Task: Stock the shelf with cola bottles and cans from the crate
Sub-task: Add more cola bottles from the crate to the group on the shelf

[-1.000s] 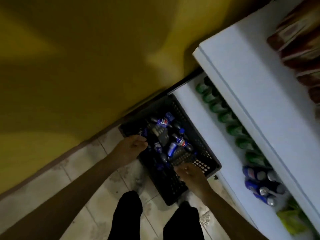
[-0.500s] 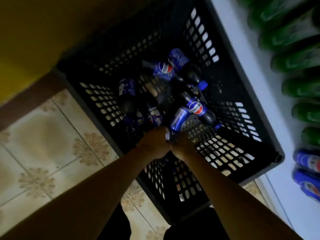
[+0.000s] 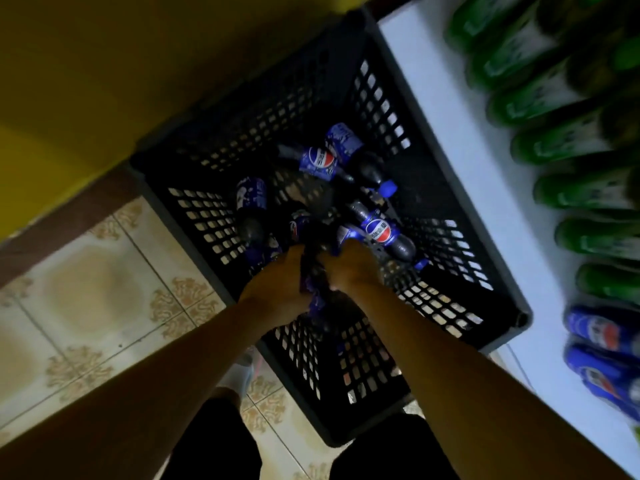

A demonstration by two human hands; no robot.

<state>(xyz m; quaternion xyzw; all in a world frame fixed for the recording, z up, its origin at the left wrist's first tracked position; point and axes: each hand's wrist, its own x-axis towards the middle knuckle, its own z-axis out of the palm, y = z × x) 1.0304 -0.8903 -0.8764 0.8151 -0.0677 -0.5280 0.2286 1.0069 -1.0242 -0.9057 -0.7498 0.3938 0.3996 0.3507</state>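
Floor point(image 3: 86, 299): pale tiles with a brown ornamental pattern at the corners, dark grout lines. A brown skirting band point(image 3: 65, 216) runs along the far edge of the tiles, under a yellow wall.

A black perforated crate point(image 3: 381, 109) stands directly on the floor. Its far corner is near the skirting; its right side runs along the white shelf point(image 3: 467, 174).

Shelf board: white, level with the crate's rim, to the right of the crate. Green bottles point(image 3: 571, 188) lie on it in a row, blurred, on the far stretch. Blue cola bottles point(image 3: 602, 334) lie on it past the crate's near right corner.

A light shoe point(image 3: 239, 374) rests on the tiles at the crate's near left side.
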